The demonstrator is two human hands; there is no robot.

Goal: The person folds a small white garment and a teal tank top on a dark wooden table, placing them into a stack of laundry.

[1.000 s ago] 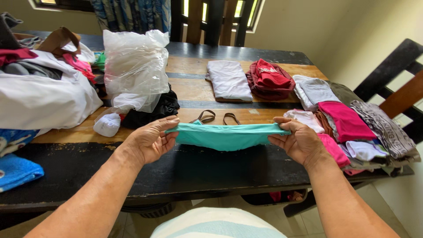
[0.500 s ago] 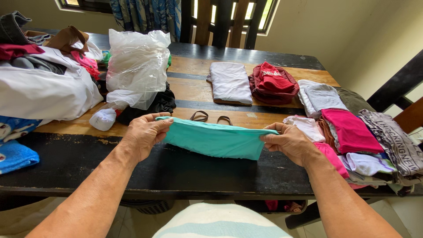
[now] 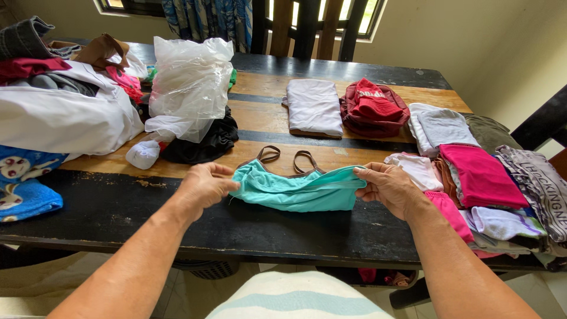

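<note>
Both hands point(image 3: 204, 186) pinch teal top point(image 3: 295, 189).

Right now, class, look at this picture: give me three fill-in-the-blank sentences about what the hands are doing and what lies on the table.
1. Both hands, left hand and right hand, hold a garment of ____ colour.
2. Its two straps are ____.
3. The clear plastic bag stands to the ____ of the folded white cloth.

Missing words: turquoise; brown; left

Both forearms are bare with no sleeves, watch or rings showing on the left hand point(image 3: 204, 188) or the right hand point(image 3: 391, 189), and the lap below wears cream cloth point(image 3: 295, 301) with a pale teal stripe.
</note>
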